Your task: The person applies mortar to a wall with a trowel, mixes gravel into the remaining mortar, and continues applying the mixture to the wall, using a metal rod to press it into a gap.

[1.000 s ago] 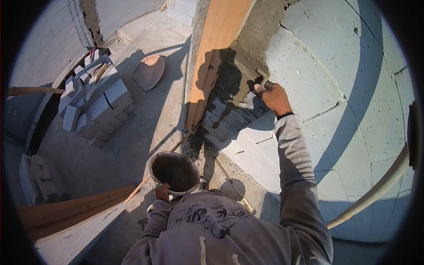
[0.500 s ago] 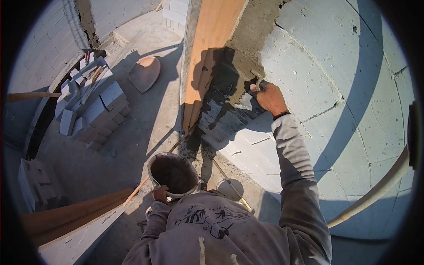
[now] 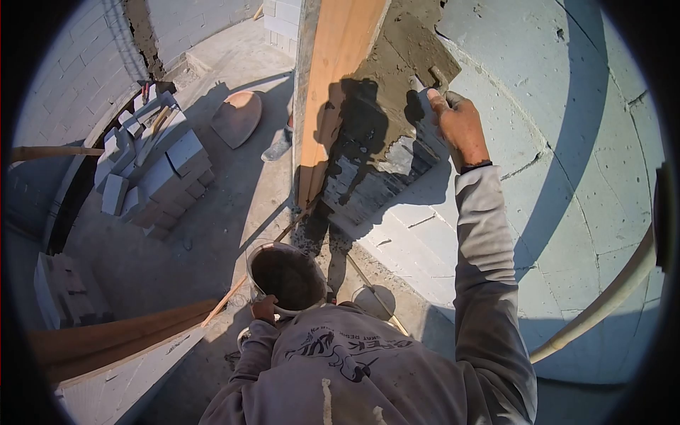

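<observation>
Up has gone my right hand point(image 3: 462, 127) since the earlier frame: from the middle of the picture it now sits in the upper centre, and the arm is much straighter, its grey sleeve point(image 3: 482, 241) running almost vertically up the right of centre. The wrist is bent slightly back, knuckles toward me, fingers clenched round the handle of what looks like a trowel point(image 3: 428, 49). The blade is so caked in mortar that I can't make out its edge cleanly. It lies flat against the top of the wet mortar band point(image 3: 375, 134), which fills the strip between the upright wooden board point(image 3: 336, 85) on its left and the pale block wall point(image 3: 567, 184) on its right. The shadow of my head and arm falls across the lower part of that band.

My left hand point(image 3: 264, 309) has not shifted: low in the frame, just left of centre, elbow tucked in, fingers hooked over the near rim of the dark bucket point(image 3: 287, 280), which stands on the floor below the mortar band.

Someone else's shoe point(image 3: 276, 147) has come into view beside the foot of the board. A stack of loose blocks point(image 3: 156, 166) sits at the left of the frame, well apart from both hands.
</observation>
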### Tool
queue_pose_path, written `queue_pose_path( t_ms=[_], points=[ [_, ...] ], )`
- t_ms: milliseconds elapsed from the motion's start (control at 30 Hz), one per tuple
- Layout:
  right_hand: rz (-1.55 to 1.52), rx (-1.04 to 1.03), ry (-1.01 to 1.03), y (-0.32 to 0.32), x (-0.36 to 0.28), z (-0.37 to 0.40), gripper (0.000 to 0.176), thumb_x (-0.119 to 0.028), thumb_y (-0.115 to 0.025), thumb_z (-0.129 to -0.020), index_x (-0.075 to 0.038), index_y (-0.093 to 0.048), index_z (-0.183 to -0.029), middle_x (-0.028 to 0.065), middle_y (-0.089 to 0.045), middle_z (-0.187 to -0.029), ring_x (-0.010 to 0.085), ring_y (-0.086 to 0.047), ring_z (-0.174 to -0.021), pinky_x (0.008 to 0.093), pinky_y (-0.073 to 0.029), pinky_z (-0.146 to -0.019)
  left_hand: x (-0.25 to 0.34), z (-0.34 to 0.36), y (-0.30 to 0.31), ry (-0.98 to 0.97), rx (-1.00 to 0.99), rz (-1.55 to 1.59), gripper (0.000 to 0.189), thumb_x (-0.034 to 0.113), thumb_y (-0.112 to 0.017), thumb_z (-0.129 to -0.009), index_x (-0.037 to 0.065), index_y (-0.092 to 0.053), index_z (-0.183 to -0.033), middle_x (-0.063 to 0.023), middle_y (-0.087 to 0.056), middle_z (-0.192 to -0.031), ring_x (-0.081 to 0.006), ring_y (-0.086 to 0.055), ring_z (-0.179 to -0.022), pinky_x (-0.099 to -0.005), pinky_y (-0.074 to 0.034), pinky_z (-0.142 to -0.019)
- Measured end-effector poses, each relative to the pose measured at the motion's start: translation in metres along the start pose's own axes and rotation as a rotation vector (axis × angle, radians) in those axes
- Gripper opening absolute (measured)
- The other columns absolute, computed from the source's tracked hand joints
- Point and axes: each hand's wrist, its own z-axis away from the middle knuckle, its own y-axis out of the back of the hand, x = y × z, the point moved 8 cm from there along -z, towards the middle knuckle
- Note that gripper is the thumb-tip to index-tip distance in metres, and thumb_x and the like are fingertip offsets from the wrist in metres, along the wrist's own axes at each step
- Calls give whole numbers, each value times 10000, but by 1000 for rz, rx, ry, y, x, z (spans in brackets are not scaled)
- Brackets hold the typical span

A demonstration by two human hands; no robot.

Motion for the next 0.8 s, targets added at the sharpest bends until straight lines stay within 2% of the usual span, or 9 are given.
queue_pose_path(
  t_ms=[167,233,300,467,567,633,667,733,800],
  points=[
    [-42,-33,84,6,-9,9,459,-422,-557,-902,32,-590,-841,103,-571,-659,185,-512,-582,320,-425,-569,-1,-1,5,-191,-34,-125,252,191,-687,-584,-49,-612,-597,-125,-578,-560,-221,-540,-482,-380,-454,-485],
    [133,-69,162,-11,-11,28,480,-429,-516,-916,45,-596,-902,264,-604,-768,419,-588,-755,431,-448,-707,-6,6,9,7,1,11,251,200,-685,-593,-39,-607,-588,-114,-577,-562,-222,-554,-506,-379,-455,-494],
    [310,-208,108,-39,5,39,505,-463,-494,-913,27,-613,-924,287,-621,-849,457,-589,-862,462,-460,-746,-14,-1,11,-44,16,-4,251,204,-685,-595,-34,-606,-586,-116,-578,-563,-225,-559,-508,-378,-461,-499],
    [393,-223,46,-65,26,20,530,-500,-478,-897,3,-627,-972,278,-630,-904,442,-589,-929,479,-475,-793,0,4,16,-109,22,-76,245,207,-687,-597,-25,-610,-587,-126,-582,-563,-233,-562,-487,-379,-472,-499],
    [271,-179,22,-45,17,11,549,-502,-515,-889,27,-649,-945,300,-627,-868,454,-595,-908,464,-469,-788,-5,13,15,92,52,52,251,201,-690,-597,-34,-604,-578,-131,-582,-556,-227,-562,-475,-379,-482,-504],
    [198,-120,58,-23,7,1,556,-496,-528,-887,41,-647,-964,304,-627,-868,443,-604,-911,451,-467,-791,5,8,14,-227,57,-54,263,194,-691,-600,-47,-592,-564,-135,-580,-547,-220,-571,-485,-369,-489,-502],
    [197,-90,54,-14,0,0,558,-492,-526,-892,53,-640,-929,287,-633,-834,428,-614,-858,442,-469,-761,-15,-3,11,-24,-20,33,267,189,-691,-595,-53,-585,-556,-136,-577,-545,-217,-578,-490,-352,-493,-496],
    [199,-52,61,7,-16,-5,542,-466,-519,-907,65,-608,-844,223,-627,-718,368,-598,-674,417,-456,-656,0,7,12,-102,-17,-1,263,184,-689,-593,-54,-582,-562,-136,-578,-552,-216,-576,-489,-348,-490,-491],
    [123,40,81,22,-19,-6,516,-452,-506,-908,51,-618,-876,265,-620,-778,415,-594,-772,444,-460,-706,-4,2,9,-209,-2,36,258,179,-688,-590,-52,-574,-574,-135,-580,-565,-219,-575,-489,-350,-489,-486]
  ],
)
